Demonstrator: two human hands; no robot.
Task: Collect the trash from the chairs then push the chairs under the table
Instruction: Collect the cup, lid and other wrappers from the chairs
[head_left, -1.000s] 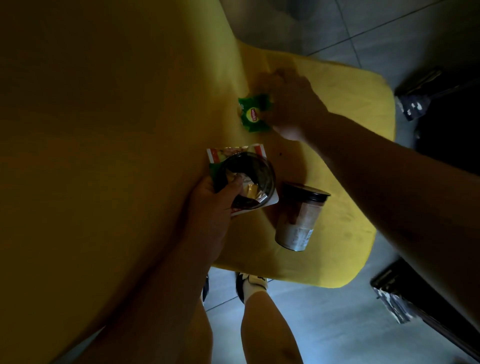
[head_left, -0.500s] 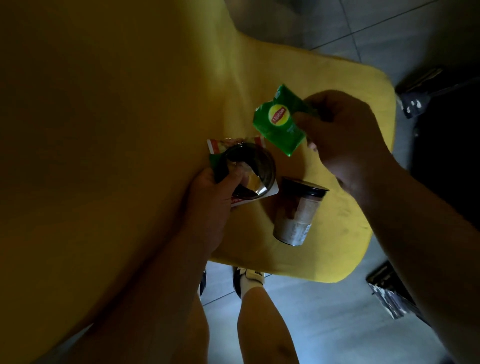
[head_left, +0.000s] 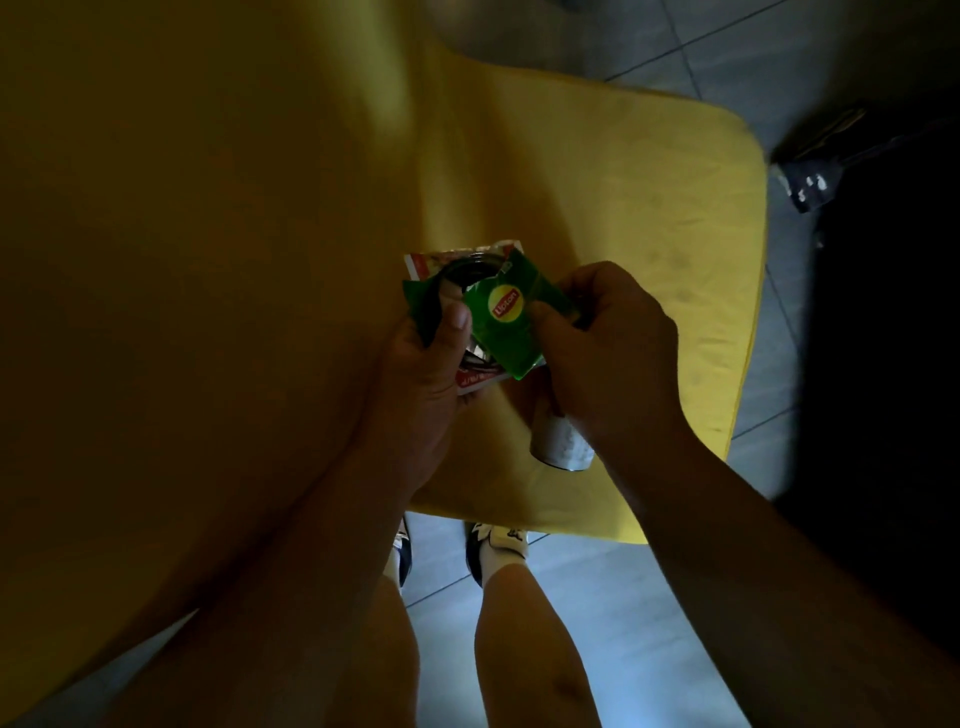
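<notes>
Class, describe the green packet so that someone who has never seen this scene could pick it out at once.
Find the yellow chair filling the view. Over its seat two hands meet, and the right hand pinches the green packet above the dark cup held in the left hand. Only this packet bears a round yellow badge with a red Lipton label.

Cup (head_left: 558, 444) mostly hidden behind right hand (head_left: 608, 353); label unreadable.
</notes>
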